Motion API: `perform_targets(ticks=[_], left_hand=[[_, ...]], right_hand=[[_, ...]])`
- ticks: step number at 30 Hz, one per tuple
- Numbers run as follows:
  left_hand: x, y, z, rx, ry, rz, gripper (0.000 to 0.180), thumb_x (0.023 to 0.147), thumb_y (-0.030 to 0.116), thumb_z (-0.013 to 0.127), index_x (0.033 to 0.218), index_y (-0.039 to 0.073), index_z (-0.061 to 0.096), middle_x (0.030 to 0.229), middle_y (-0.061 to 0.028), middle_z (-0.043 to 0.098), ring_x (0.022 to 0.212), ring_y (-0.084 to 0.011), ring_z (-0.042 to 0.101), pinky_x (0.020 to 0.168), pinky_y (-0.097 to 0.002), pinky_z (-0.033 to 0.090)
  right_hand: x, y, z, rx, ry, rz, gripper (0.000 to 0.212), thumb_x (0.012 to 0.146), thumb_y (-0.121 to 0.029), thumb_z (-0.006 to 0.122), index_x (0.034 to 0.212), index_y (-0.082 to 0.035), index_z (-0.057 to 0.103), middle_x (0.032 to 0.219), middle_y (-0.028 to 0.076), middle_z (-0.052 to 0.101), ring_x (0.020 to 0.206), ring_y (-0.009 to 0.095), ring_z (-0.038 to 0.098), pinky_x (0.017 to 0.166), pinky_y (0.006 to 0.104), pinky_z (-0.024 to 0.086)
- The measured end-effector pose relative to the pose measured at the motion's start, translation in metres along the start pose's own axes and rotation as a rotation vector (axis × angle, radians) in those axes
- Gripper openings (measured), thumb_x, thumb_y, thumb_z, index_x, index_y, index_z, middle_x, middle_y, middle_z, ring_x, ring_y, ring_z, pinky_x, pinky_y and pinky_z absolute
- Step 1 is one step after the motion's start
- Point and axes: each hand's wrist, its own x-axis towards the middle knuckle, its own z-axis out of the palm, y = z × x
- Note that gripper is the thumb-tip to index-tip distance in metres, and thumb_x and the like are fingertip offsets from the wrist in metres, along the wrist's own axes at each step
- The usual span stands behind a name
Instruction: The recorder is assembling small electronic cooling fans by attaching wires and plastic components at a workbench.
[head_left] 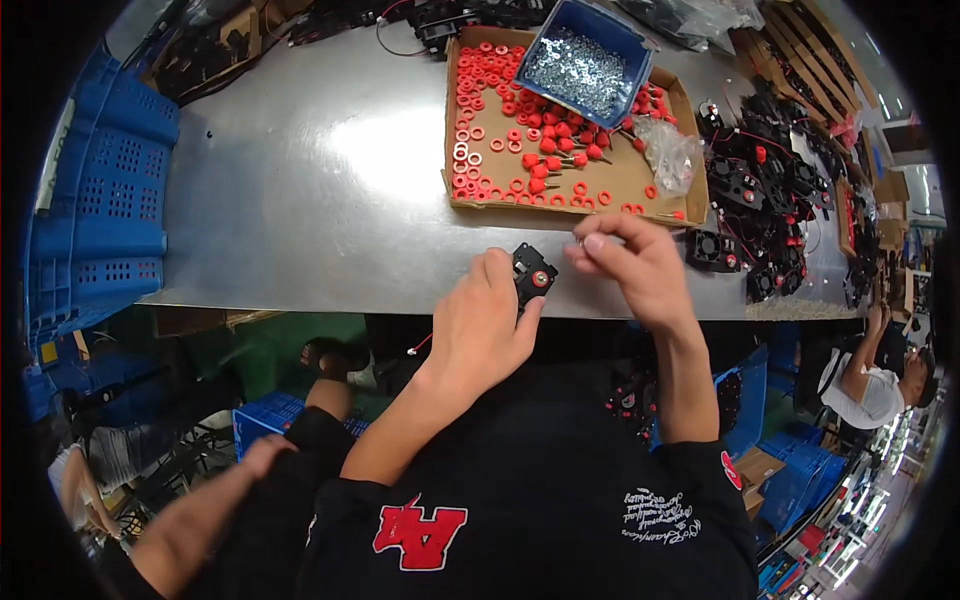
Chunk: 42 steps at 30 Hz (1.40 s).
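Observation:
My left hand [475,325] is closed around a small black plastic fan assembly [523,258] over the table's near edge. On its upper face sits a red ring [541,279] with a shiny metal centre. A thin red wire with a white connector [412,351] hangs out below my left wrist. Just to the right, my right hand [640,265] is raised, thumb and fingers pinched together. A tiny bright spot shows at its fingertips, too small to name. The two hands are apart.
A cardboard tray [560,204] with red rings and red-headed pieces lies beyond my hands. On it rests a blue bin [643,60] of small metal nuts. Black fan assemblies [735,190] crowd the right. Blue crates [105,190] stand left. Another person's arm [215,505] is lower left.

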Motion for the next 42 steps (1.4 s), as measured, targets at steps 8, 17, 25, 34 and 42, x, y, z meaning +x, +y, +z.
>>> perform_targets(ticks=[8, 17, 25, 34, 42], left_hand=[[-0.001, 0.001, 0.0, -0.008, 0.006, -0.025, 0.044, 0.086, 0.021, 0.071, 0.111, -0.002, 0.043, 0.095, -0.0262, 0.061, 0.083, -0.0465, 0.063, 0.067, -0.0517, 0.05], [-0.002, 0.0, 0.002, 0.021, 0.009, 0.007, 0.04, 0.085, 0.02, 0.071, 0.102, -0.001, 0.04, 0.093, -0.0213, 0.057, 0.08, -0.0397, 0.063, 0.064, -0.0474, 0.052], [-0.001, 0.002, 0.001, 0.055, 0.006, 0.014, 0.039, 0.085, 0.019, 0.07, 0.102, -0.001, 0.04, 0.093, -0.0214, 0.056, 0.079, -0.0394, 0.063, 0.063, -0.047, 0.052], [-0.002, 0.001, 0.002, -0.001, 0.027, 0.014, 0.04, 0.085, 0.018, 0.069, 0.106, -0.003, 0.042, 0.093, -0.0244, 0.057, 0.082, -0.0451, 0.061, 0.067, -0.0509, 0.05], [-0.002, 0.002, 0.001, 0.009, 0.012, -0.005, 0.042, 0.085, 0.019, 0.07, 0.106, -0.003, 0.042, 0.093, -0.0241, 0.057, 0.083, -0.0452, 0.061, 0.067, -0.0509, 0.05]], right_hand=[[-0.014, 0.046, 0.018, -0.122, 0.013, -0.133, 0.017, 0.096, -0.008, 0.064, 0.11, 0.0, 0.06, 0.095, 0.002, 0.063, 0.082, 0.008, 0.06, 0.075, 0.0239, 0.05], [-0.009, 0.053, 0.018, -0.21, -0.011, -0.134, 0.016, 0.096, -0.009, 0.063, 0.109, 0.001, 0.061, 0.093, 0.002, 0.065, 0.082, 0.006, 0.059, 0.072, 0.0239, 0.051], [-0.01, 0.032, 0.035, -0.616, 0.105, -0.365, 0.011, 0.089, -0.003, 0.063, 0.1, 0.0, 0.065, 0.086, 0.008, 0.067, 0.076, 0.014, 0.065, 0.065, 0.0283, 0.053], [-0.019, 0.027, 0.034, -1.035, 0.009, -0.695, 0.017, 0.082, 0.0, 0.067, 0.099, -0.004, 0.067, 0.09, 0.011, 0.065, 0.076, 0.028, 0.066, 0.066, 0.0351, 0.054], [-0.014, 0.019, 0.023, -1.106, -0.116, -0.685, 0.021, 0.082, -0.003, 0.071, 0.103, -0.004, 0.068, 0.096, 0.01, 0.066, 0.079, 0.03, 0.067, 0.068, 0.0374, 0.055]])
